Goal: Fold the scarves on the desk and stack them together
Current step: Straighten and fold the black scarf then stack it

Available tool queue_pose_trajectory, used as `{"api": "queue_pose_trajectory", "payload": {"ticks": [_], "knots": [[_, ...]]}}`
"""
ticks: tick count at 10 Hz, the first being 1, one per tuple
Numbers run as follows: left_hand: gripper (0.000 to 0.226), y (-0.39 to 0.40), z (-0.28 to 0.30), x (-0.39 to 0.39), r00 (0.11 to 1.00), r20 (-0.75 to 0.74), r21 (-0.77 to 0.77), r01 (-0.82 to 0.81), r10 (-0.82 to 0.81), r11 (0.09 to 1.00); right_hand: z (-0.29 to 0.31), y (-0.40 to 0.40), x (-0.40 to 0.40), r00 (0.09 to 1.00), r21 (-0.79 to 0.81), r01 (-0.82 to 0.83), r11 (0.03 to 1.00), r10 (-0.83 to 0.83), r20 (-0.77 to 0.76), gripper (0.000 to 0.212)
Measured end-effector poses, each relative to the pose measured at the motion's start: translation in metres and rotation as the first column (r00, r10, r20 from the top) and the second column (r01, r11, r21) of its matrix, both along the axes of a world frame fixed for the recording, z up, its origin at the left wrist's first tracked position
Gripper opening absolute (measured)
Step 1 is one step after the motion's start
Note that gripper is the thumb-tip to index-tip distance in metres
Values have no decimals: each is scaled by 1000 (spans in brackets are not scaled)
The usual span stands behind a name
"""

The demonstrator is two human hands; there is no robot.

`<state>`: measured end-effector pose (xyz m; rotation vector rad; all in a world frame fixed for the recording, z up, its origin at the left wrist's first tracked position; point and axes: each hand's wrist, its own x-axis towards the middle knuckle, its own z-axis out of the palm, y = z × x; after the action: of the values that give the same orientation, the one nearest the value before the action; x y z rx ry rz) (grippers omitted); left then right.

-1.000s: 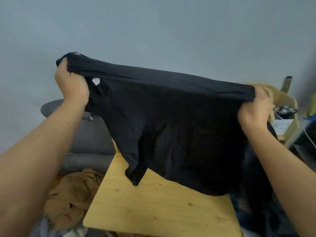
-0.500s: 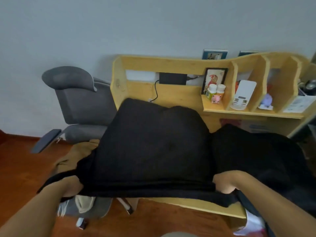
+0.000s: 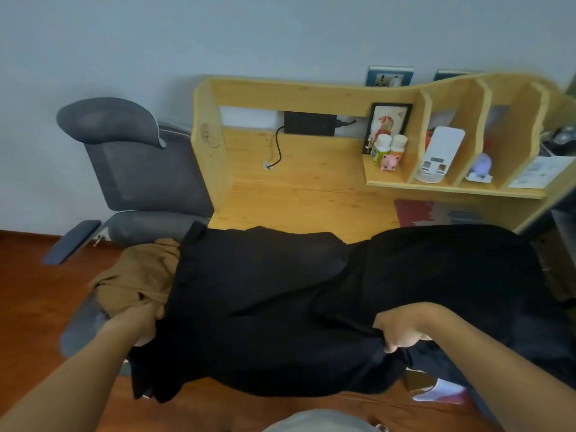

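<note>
Both hands, left hand [image 3: 141,325] and right hand [image 3: 400,333], have their fingers clamped on the black scarf's [image 3: 265,291] near edge over the desk [image 3: 311,194]. It looks soft and limp; corners seem the best hold.

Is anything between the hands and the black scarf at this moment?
No. The left hand and right hand both grip the near edge of the black scarf directly as it lies spread on the desk.

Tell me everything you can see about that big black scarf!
The black scarf is a wide, soft-looking dark cloth, spread mostly flat over the wooden desk, with a few wrinkles. Its near edge hangs off the front. The left hand and right hand each grip that near edge. Its left side lies next to a brown cloth.
</note>
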<state>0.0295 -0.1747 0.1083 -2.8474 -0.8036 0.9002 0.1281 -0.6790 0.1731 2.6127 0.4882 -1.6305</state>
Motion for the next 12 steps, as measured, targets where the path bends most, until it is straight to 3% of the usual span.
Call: {"api": "queue_pose_trajectory", "payload": {"ticks": [1, 2, 3, 4, 5, 6, 7, 8, 9, 10, 11, 12], "knots": [[45, -14, 7, 9, 998, -55, -138, -17, 10, 990, 2, 1, -5, 999, 22, -25, 999, 25, 21, 23], [36, -37, 12, 33, 998, 36, -403, -29, 48, 915, -1, 2, -10, 1000, 51, -15, 999, 16, -15, 20], [14, -72, 18, 53, 915, 378, -474, 58, 144, 879, -5, 6, -17, 998, 46, -35, 998, 38, -56, 21], [16, -88, 21, 68, 880, 473, -326, 131, 42, 936, -5, 0, -14, 997, -19, -65, 998, 65, -35, 26], [7, -66, 58, 85, 940, 51, -255, 338, -336, 906, 17, -11, 12, 996, -97, -75, 992, 79, 37, 37], [28, -18, 125, 116, 821, -351, -49, 465, -451, 884, 59, -18, 59, 953, 36, 156, 987, -160, 259, 37], [6, 26, 207, 149, 902, 290, 281, 240, -320, 929, 104, -16, 98, 508, 563, 430, 706, -705, 495, 45], [4, 17, 306, 169, 10, 968, -249, 98, 249, 964, 151, -6, 92, -86, 931, 112, 347, -930, 357, 59], [43, -34, 355, 168, -252, 705, -455, 556, 662, 696, 161, 2, 89, -92, 945, -131, 300, -953, 289, 55], [18, -74, 337, 151, -229, 873, -299, 445, 430, 844, 138, 1, 89, -30, 947, -46, 317, -948, 315, 52], [19, -42, 297, 152, -275, 916, -260, 147, 292, 954, 114, -7, 75, -74, 946, 50, 320, -943, 323, 54], [34, -8, 285, 151, -117, 902, -410, 67, 415, 910, 106, -8, 71, -93, 911, 188, 367, -917, 388, 50]]}}
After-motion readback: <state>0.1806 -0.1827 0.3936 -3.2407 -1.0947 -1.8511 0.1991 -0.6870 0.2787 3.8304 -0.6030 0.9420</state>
